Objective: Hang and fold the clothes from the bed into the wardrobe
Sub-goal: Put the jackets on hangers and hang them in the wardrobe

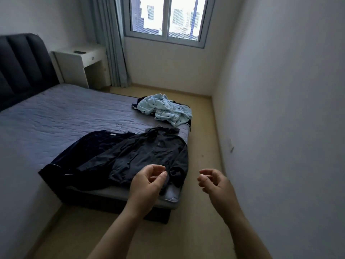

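Far up and left of both hands, a padded dark upholstered headboard [22, 62] stands at the head of a bed with a quilted grey-purple cover [56, 116]. A white bedside table with a drawer [80, 60] is beside it, with a pale grey-blue curtain [110, 43] and a white-framed window [166, 15] further right.

Just up and left of the left hand, a dark navy velvety garment [78, 156] lies flat on the cover. A thin wire hanger hook [118, 128] shows at its collar. A black long-sleeved shirt [149, 152] overlaps its right side, spread out with its hem nearest the hands.

The left hand [149, 179] hovers over that hem at the foot corner of the bed, fingers loosely curled, holding nothing. Whether it touches the cloth cannot be told.

Well beyond the two hands, a crumpled light blue fleece garment with small dark marks [168, 109] sits at the bed's right edge.

The right hand [212, 181] hangs over the pale wooden floor [201, 139], clear of the bed, fingers likewise loosely curled and empty.
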